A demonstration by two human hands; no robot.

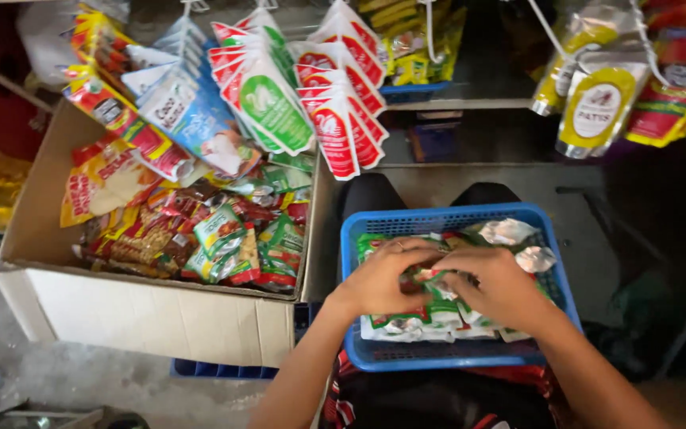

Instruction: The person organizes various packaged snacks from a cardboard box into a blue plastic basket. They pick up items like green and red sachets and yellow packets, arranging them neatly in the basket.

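A blue plastic basket rests on my lap, filled with several small green, red and silver sachets. My left hand and my right hand meet over the middle of the basket, both pinching the same strip of green and red sachets. A ring shows on my left hand. The strip's middle is hidden by my fingers.
An open cardboard box of mixed snack packets stands to the left on the floor. Strips of hanging packets dangle above it, and yellow pouches hang at the upper right. A shelf edge runs behind.
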